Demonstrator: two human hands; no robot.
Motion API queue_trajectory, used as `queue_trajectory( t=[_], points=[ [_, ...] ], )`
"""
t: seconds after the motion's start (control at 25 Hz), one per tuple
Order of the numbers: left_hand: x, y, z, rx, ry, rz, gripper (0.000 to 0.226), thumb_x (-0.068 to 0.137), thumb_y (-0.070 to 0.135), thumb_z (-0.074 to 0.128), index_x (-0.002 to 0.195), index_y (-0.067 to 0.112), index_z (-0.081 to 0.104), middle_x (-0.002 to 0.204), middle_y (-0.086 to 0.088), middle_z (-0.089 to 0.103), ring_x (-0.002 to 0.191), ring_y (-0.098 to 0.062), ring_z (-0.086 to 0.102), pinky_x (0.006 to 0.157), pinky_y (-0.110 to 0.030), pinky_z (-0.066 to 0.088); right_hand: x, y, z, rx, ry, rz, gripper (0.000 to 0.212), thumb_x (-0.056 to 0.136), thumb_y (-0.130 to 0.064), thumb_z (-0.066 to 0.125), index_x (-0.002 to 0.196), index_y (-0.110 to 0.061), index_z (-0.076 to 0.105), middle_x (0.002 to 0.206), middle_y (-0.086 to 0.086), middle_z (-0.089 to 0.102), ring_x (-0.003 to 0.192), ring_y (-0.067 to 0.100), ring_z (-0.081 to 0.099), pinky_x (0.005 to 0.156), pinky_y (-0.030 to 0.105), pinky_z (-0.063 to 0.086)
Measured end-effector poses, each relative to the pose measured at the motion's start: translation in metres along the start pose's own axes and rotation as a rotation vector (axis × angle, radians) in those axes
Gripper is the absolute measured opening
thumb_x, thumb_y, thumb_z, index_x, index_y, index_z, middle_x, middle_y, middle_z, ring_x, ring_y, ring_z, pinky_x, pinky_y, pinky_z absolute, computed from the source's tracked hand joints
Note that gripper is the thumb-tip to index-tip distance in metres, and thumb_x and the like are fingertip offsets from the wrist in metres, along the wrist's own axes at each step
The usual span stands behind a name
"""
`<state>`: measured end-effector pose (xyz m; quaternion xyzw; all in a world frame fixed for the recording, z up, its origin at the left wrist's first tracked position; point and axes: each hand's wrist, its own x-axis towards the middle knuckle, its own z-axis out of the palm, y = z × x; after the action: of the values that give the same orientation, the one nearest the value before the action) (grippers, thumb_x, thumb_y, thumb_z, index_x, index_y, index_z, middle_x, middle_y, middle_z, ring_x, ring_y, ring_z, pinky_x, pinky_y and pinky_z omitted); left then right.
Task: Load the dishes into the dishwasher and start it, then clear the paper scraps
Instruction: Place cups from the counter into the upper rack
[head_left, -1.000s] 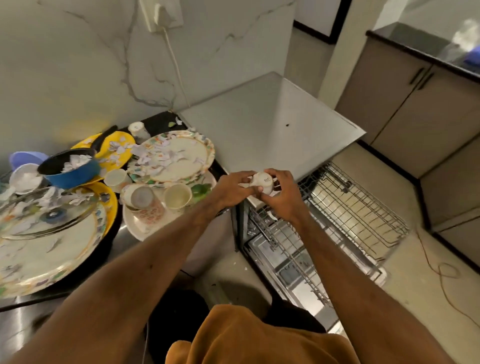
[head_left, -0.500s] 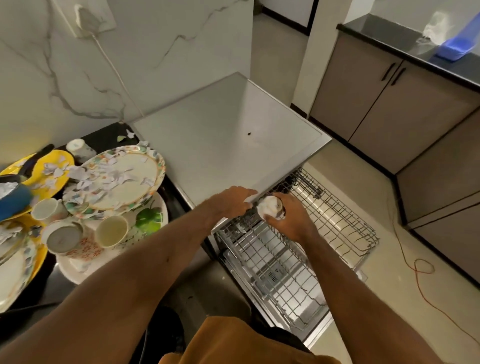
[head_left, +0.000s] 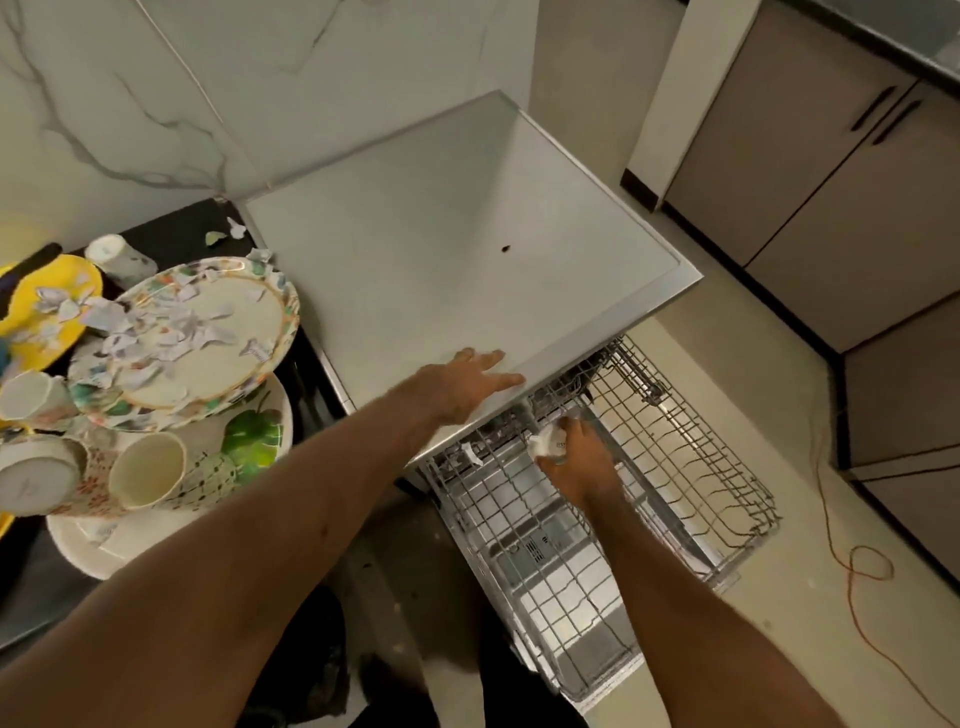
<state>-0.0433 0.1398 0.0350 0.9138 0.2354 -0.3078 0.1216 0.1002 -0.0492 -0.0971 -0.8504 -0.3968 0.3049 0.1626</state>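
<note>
My right hand (head_left: 579, 460) holds a small white cup (head_left: 545, 441) down inside the pulled-out wire rack (head_left: 691, 467) of the dishwasher (head_left: 467, 249), near the rack's back left. My left hand (head_left: 462, 382) lies flat, fingers apart, on the front edge of the dishwasher's grey top. On the dark counter at left a floral plate (head_left: 208, 332) carries many torn paper scraps (head_left: 156, 332). Below it stand cream cups (head_left: 148, 470) on a white plate (head_left: 244, 436).
A yellow plate (head_left: 47, 301) with more scraps sits at the far left, a tipped white cup (head_left: 117, 257) behind it. Brown cabinets (head_left: 831, 171) stand right of the rack. An orange cable (head_left: 857, 561) curls on the floor.
My right hand has carried the cup down from in front of the dishwasher top into the rack. My left hand let go of it and now rests on the top. The view shifted right.
</note>
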Motion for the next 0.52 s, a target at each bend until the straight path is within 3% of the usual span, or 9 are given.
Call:
queue_trajectory(
  t=[0.32, 0.52],
  points=[
    [0.007, -0.004, -0.004, 0.059, 0.03, 0.015, 0.101, 0.093, 0.003, 0.066, 0.157, 0.056, 0.009, 0.173, 0.007, -0.002, 0.155, -0.034, 0.012, 0.1, -0.053, 0.05, 0.051, 0.002, 0.062, -0.109, -0.126, 0.015, 0.072, 0.089, -0.039, 0.078, 0.146, -0.016, 0.042, 0.138, 0.009, 0.05, 0.117, 0.03, 0.062, 0.097, 0.046, 0.058],
    [0.006, -0.006, -0.009, 0.065, 0.051, 0.033, 0.096, 0.095, 0.01, 0.067, 0.157, 0.058, 0.011, 0.172, 0.008, 0.004, 0.152, -0.032, 0.018, 0.097, -0.05, 0.053, 0.08, -0.006, 0.091, -0.164, -0.173, 0.046, 0.075, 0.093, -0.04, 0.073, 0.15, -0.013, 0.033, 0.146, 0.015, 0.042, 0.123, 0.036, 0.058, 0.101, 0.051, 0.056]
  ],
)
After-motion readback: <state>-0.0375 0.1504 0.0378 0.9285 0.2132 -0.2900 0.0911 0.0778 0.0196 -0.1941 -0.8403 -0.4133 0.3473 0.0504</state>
